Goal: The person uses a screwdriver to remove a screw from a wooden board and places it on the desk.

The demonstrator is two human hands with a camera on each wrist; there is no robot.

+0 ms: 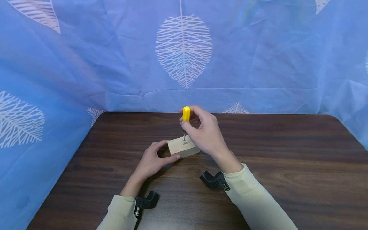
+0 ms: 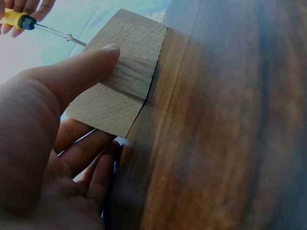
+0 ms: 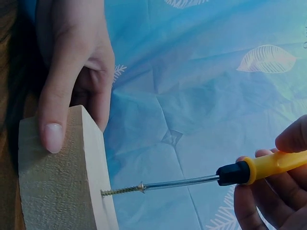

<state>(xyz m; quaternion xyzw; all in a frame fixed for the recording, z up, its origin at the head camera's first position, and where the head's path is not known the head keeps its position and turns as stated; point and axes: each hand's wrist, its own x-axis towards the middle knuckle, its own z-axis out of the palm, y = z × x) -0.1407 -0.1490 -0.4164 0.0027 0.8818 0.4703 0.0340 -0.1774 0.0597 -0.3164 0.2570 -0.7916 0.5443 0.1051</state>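
A pale wooden block (image 1: 184,149) lies on the table, and my left hand (image 1: 152,160) grips its left end between thumb and fingers. From the block's top face a brass-coloured screw (image 3: 122,190) stands up, its tip in the wood and much of its thread showing. My right hand (image 1: 207,131) holds a yellow-handled screwdriver (image 1: 186,114) upright above the block, thumb and fingers around the handle. In the right wrist view, the metal shaft (image 3: 182,182) meets the screw's head in one line. The left wrist view shows the thumb pressed along the block's side (image 2: 136,72).
A dark wood-grain table (image 1: 287,166) stretches out around the block. Blue cloth (image 1: 258,57) with white leaf prints hangs behind the table and along its left. Black wrist mounts (image 1: 214,180) sit under both cuffs, just over the tabletop.
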